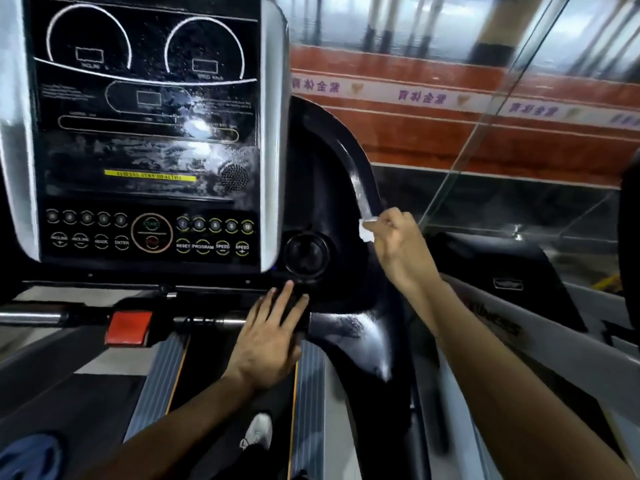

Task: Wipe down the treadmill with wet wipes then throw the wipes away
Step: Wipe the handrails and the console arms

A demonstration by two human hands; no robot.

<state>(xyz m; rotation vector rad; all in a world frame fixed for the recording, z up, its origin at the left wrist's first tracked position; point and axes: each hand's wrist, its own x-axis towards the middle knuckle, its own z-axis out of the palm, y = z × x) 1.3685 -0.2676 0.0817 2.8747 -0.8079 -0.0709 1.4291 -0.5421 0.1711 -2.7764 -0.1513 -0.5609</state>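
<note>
Shoe [258, 432]: nearest, low centre, a pale shoe on the dark belt [221, 375]; the person seems to stand on the treadmill to reach the top.
Left hand [268, 336]: near centre, fingers straight and spread, flat on the black ledge just under the console, grasping nothing. Likely a brace while the other arm reaches out.
Red tab [129, 328]: left of that hand, on the metal crossbar [207, 321]; probably the safety stop, untouched.
Right hand [393, 242]: farther and to the right, fingers curled tight around a wipe, knuckles up, pushed against the right handrail.
Wipe [366, 230]: white, bunched, only a small corner shows at the left edge of the fist. It touches the rail, so the rubbing is on now, not the throwing away.
Handrail [360, 183]: black, curving up and away from the fist; a wet sheen runs along it above the wipe, which suggests that stretch is done.
Cup holder [306, 254]: round black well between console and fist, just beyond the left fingertips.
Console [145, 133]: far left, black panel with dials and buttons; smeared streaks and droplets across it look like wiping marks.
Glass [519, 116]: far right, a pane with an orange wall behind.
Bin: none in view.
</note>
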